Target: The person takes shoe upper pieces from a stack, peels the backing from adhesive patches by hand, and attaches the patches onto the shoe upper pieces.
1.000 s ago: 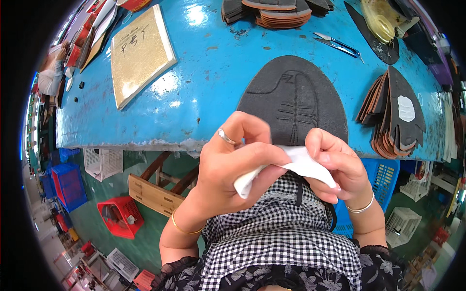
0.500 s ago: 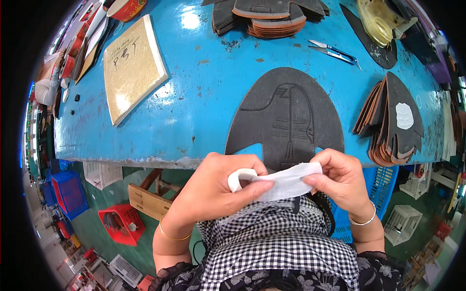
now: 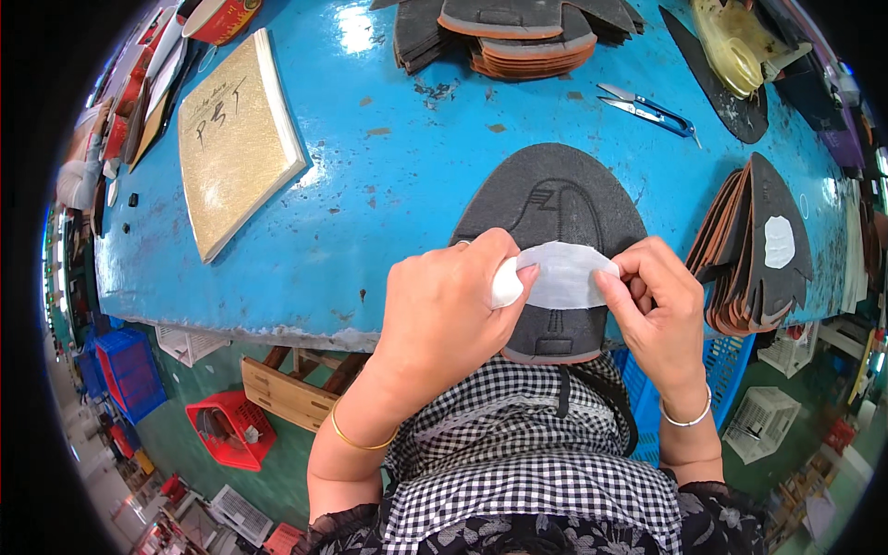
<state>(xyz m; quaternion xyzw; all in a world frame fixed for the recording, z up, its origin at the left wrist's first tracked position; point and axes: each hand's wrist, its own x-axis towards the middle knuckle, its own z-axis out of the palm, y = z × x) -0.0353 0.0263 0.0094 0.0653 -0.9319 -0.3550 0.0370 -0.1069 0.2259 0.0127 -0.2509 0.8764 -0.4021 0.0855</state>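
Blue plastic makes up a crate (image 3: 134, 370) at the left, down on the green floor (image 3: 178, 384). Next I see, from my far-off seat, a red bowl (image 3: 220, 20) at the back of the blue table (image 3: 370, 222). Under it, down on the floor, is a red crate (image 3: 231, 430). A gold notebook (image 3: 239, 148) lies at a slant on the table, and a wooden stool (image 3: 291, 393) stands by the table's front edge.

Now I come to the left hand (image 3: 449, 301). It pinches one end of a white patch (image 3: 566, 275) with thumb and finger, and it holds a curled white piece (image 3: 506, 284) too. At the back sits a pile of dark shoe pieces (image 3: 532, 55).

The white patch is pulled out flat between both hands, over a big black shoe piece (image 3: 564, 190). I cannot tell if the two touch. Blue snips (image 3: 655, 111) lie farther back. The right hand (image 3: 661, 301) pinches the patch's other end. Last, on the right, I see a stack of black and brown shoe pieces (image 3: 740, 254), with a pale patch (image 3: 779, 242) on its front.
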